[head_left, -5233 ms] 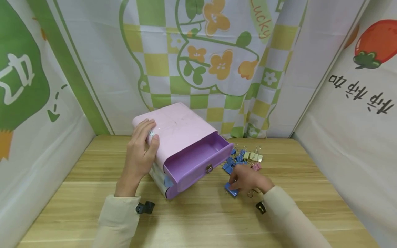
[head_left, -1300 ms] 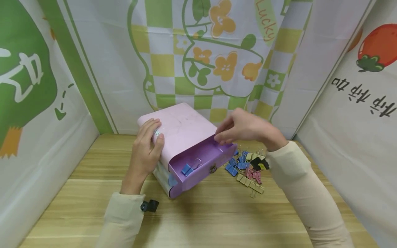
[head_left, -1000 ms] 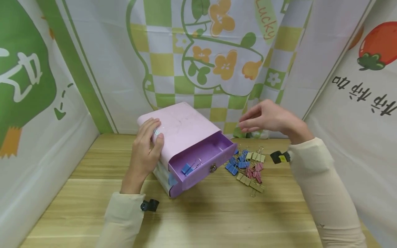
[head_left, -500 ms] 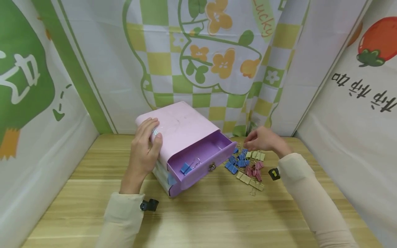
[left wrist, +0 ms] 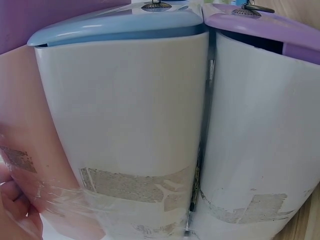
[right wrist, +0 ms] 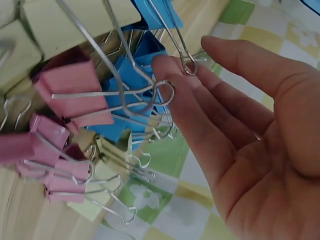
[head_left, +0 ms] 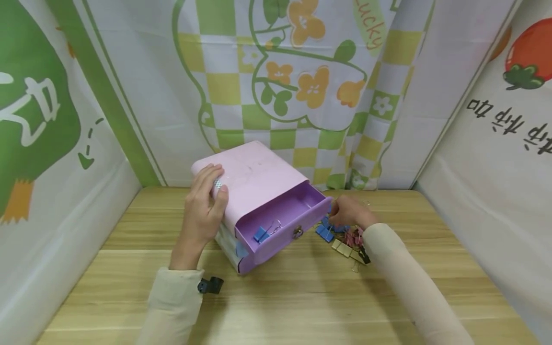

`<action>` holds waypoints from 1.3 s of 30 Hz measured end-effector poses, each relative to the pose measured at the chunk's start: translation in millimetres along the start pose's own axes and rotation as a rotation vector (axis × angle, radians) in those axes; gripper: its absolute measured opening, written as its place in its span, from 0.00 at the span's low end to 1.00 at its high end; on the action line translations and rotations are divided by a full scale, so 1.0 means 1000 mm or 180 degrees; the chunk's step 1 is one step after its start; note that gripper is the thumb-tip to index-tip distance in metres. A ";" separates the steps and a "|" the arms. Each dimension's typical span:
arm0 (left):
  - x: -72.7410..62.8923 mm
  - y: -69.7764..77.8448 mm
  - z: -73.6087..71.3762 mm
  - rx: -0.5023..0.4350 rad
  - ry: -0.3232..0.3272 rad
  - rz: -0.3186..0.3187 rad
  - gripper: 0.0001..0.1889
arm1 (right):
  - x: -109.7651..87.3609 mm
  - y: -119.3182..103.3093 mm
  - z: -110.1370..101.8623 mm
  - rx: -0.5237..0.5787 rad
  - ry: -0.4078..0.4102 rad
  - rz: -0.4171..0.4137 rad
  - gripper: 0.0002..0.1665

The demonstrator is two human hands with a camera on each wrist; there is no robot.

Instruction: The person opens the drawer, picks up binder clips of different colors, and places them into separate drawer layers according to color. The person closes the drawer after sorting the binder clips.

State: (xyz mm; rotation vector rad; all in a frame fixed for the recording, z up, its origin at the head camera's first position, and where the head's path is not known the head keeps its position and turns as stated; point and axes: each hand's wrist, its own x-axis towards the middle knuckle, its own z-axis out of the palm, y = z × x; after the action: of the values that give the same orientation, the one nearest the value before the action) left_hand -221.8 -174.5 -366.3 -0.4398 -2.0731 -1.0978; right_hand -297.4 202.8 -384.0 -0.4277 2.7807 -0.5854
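Note:
My left hand (head_left: 200, 211) rests on the left edge of the pink top (head_left: 250, 177) of a small drawer cabinet, fingers lying along it. The cabinet's purple top drawer (head_left: 276, 247) is pulled out. One blue binder clip (head_left: 261, 234) lies inside, wire handles up. My right hand (head_left: 351, 212) reaches into a pile of binder clips right of the drawer. In the right wrist view, thumb and fingers stand apart around the wire handle (right wrist: 189, 67) of a blue clip (right wrist: 155, 12). Beside it are blue clips, pink clips (right wrist: 75, 95) and pale yellow clips (right wrist: 75, 20).
Below the pink tier, the left wrist view shows a white tier with a blue drawer (left wrist: 120, 30) and another with a purple drawer (left wrist: 270, 27). Yellow clips (head_left: 342, 248) lie at the pile's near side on the wooden table (head_left: 280, 306). A printed curtain (head_left: 267, 86) hangs behind.
My right hand has gone from the near side of the pile to over the drawer, then back down into the clips. A blue clip now lies in the drawer. The left hand stays put.

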 end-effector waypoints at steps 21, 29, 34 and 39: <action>0.000 0.002 0.000 0.0036 -0.0006 0.0017 0.26 | 0.009 -0.006 0.022 0.1585 -0.1031 -0.0274 0.16; -0.001 0.000 0.000 0.0037 -0.0020 -0.0002 0.26 | 0.009 0.003 0.017 0.2021 -0.1121 -0.0349 0.30; -0.001 0.000 0.000 0.0014 -0.0001 0.0010 0.26 | 0.007 0.007 0.008 0.2300 -0.1099 -0.0225 0.22; 0.000 0.001 0.000 0.0011 -0.0008 0.0002 0.26 | 0.002 0.008 -0.006 0.2522 -0.0975 -0.0123 0.22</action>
State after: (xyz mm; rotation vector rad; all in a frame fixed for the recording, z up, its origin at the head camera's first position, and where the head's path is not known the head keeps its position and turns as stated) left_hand -220.8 -173.7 -365.7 -0.4404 -2.0766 -1.0937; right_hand -303.6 211.6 -382.4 -0.3449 2.0356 -1.4032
